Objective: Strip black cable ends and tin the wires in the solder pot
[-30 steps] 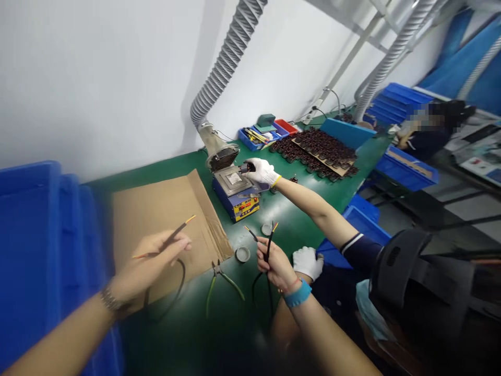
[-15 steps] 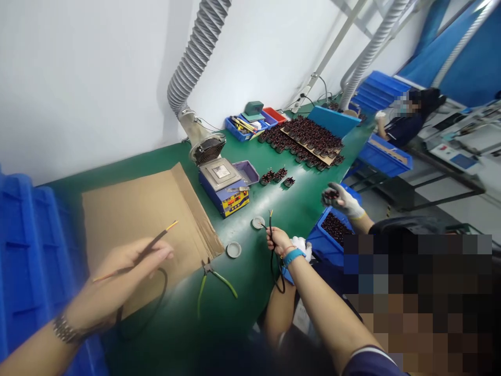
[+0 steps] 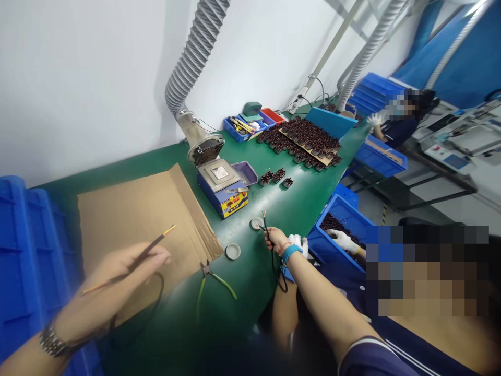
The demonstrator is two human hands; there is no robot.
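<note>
Black cable [image 3: 151,246] was pinched in the left hand [image 3: 123,267], kinda over some cardboard [image 3: 136,203], and the right hand [image 3: 277,240] had more cable [image 3: 273,262] gripped near a little dish [image 3: 257,223]. Green-handled pliers [image 3: 207,270] just lay between them.
</note>
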